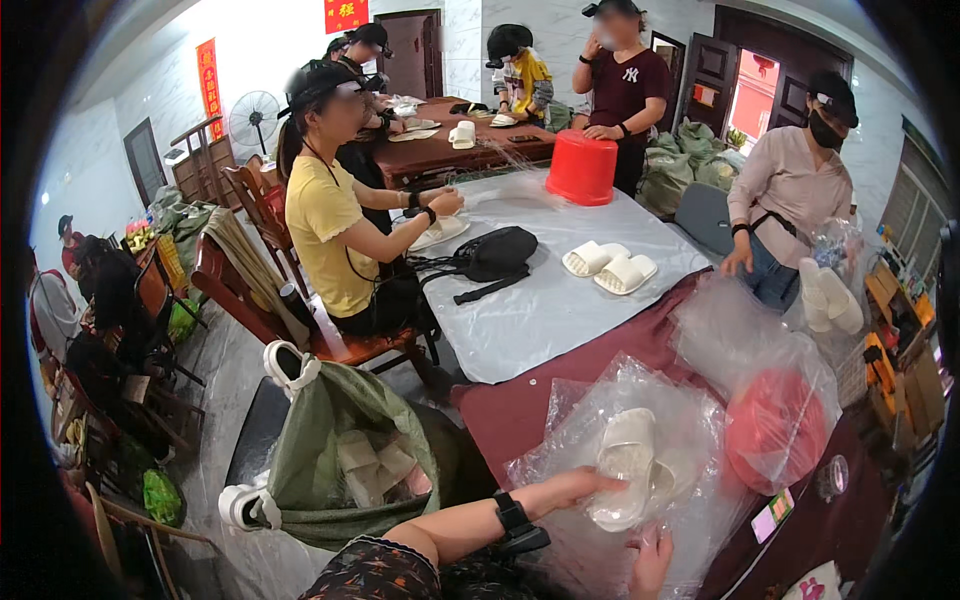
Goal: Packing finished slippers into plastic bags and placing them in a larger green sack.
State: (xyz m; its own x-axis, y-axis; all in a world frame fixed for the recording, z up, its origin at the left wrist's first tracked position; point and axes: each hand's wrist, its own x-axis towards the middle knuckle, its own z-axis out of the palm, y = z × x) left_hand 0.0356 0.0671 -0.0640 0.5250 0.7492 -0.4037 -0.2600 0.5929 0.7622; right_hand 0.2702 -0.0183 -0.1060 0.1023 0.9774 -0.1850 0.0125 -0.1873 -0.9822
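My left hand grips a white slipper, its fingers at the lower side of the sole. A second white slipper lies against it on the right, partly behind clear film. Under and around the pair spread several clear plastic bags on the dark red tablecloth. Below the slippers, my right hand has its fingers closed at the near edge of a clear plastic bag; the exact hold is partly hidden.
Left of my arm stands a green woven sack with white slippers inside. A red stool under film and a phone are on the right. Beyond, a white-covered table bears slippers, a black backpack and a red bucket. Several people work around.
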